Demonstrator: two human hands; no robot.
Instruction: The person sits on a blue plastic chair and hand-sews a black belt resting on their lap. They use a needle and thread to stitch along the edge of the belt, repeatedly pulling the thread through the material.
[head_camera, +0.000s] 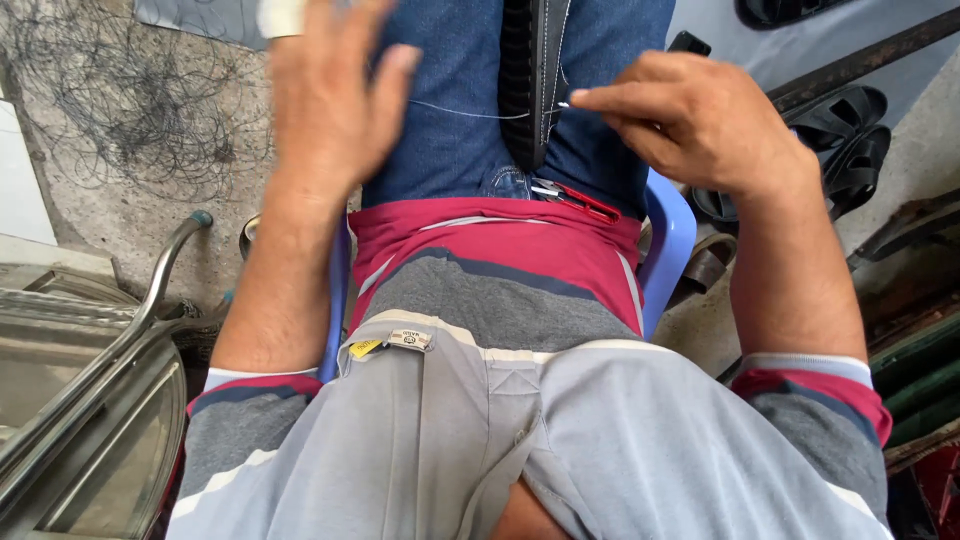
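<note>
Nearest to the camera is the person's grey striped shirt (520, 400), with red and blue bands, which fills the lower part of the view. At the far left of both hands stands a curved metal frame (110, 350), and above it loose dark threads (130, 110) lie tangled on the concrete floor (100, 220).

Then comes the left hand (330, 110). Its grip is wide, the fingers spread and blurred, and it holds nothing that I can see. From beside this hand 1 thin white thread (465, 110) runs tight to the right, over the blue jeans (450, 100), to a black strip of material (530, 70) that lies along the lap. The right hand (700, 125) has a narrow grip: thumb and forefinger pinch at the thread end, just on the right side of the strip. A needle I cannot make out.

Below that grip, small red-handled snips (575, 198) rest on the lap. Right of it are black sandals (840, 130).

I judge the thread could snap or slip out of the pinch, because it is already taut. The snips lie loose and could slide off if the legs move.
</note>
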